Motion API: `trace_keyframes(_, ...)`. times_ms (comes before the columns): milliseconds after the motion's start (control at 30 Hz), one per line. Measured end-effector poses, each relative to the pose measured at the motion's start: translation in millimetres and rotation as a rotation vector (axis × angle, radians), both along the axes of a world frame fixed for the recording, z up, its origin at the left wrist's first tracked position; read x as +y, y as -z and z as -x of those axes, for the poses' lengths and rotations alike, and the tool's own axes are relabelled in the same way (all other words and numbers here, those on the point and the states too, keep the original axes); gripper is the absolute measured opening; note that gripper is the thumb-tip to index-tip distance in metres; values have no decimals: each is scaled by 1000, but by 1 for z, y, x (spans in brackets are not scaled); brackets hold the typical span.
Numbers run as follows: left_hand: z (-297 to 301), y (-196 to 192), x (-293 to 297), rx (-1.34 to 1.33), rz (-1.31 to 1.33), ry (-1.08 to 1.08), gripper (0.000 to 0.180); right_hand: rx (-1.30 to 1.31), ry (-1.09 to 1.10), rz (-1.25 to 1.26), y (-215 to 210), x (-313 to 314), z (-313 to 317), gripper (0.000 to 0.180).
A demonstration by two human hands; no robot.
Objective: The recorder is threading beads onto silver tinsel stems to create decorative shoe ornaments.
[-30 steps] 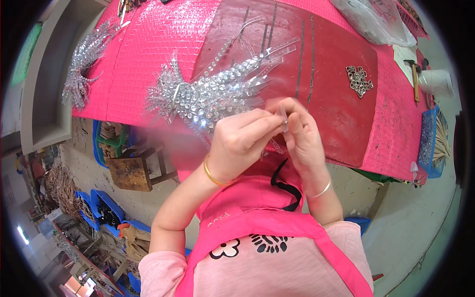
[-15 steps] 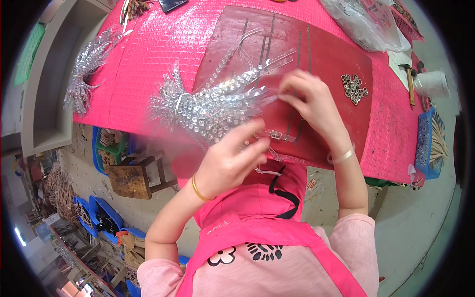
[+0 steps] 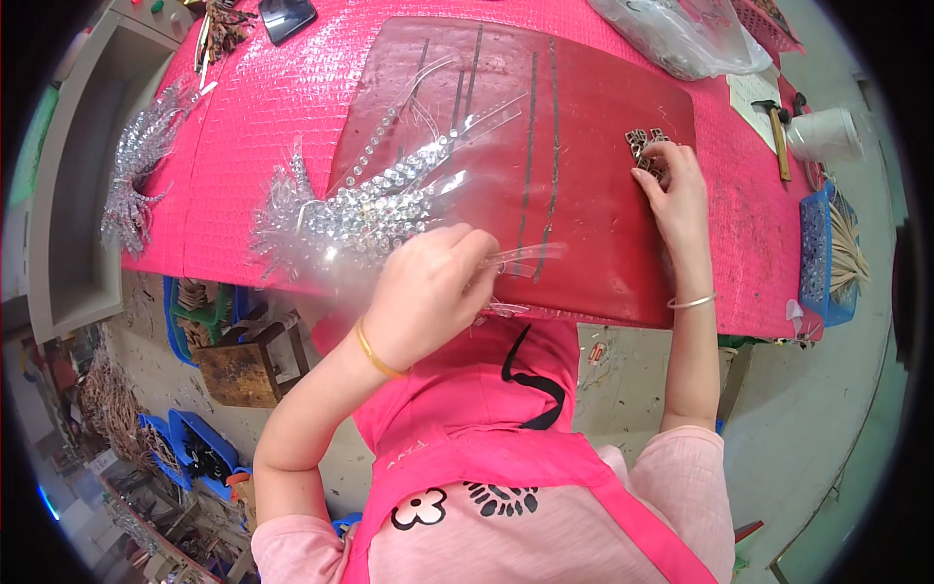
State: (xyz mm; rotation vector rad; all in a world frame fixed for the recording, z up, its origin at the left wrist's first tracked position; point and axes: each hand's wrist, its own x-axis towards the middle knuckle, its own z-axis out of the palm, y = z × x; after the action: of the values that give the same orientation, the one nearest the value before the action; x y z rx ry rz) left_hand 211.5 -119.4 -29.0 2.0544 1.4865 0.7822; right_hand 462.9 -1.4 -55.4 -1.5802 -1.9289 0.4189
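Observation:
My left hand (image 3: 438, 287) is closed on a clear plastic strap (image 3: 530, 252), whose free end sticks out to the right over the red mat. Beside that hand lies a tied bundle of clear straps with round rhinestones (image 3: 375, 214), fanned across the mat's left side. At the mat's right, my right hand (image 3: 678, 190) has its thumb and fingers curled round part of a small pile of square metal buckles (image 3: 642, 141). The fingers partly cover the pile, so how many they pinch is hidden.
The dark red mat (image 3: 603, 234) with dark lines lies on a pink-covered table (image 3: 263, 117). Another strap bundle (image 3: 136, 185) sits at the left edge. A hammer (image 3: 780, 136), a white cup (image 3: 825, 134), a plastic bag (image 3: 681, 39) and a blue basket (image 3: 827, 253) stand at right.
My right hand has moved right, from the straps to the buckle pile. My left hand now holds a strap with its end pointing right. The whole view has shifted somewhat.

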Motion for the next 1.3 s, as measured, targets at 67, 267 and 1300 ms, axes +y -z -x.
trace_keyframes(67, -5, 0, 4, -28, 8, -2, 8, -40, -20, -1, 4, 2, 1, 8)
trace_keyframes(267, -20, -4, 20, -145, 153, 10, 9, 113, -325, 22, 0, -49, 2, 10)
trace_keyframes(1300, -3, -12, 39, -837, 891, 41, 14, 1069, -366, 687, -14, -74, 59, 14)
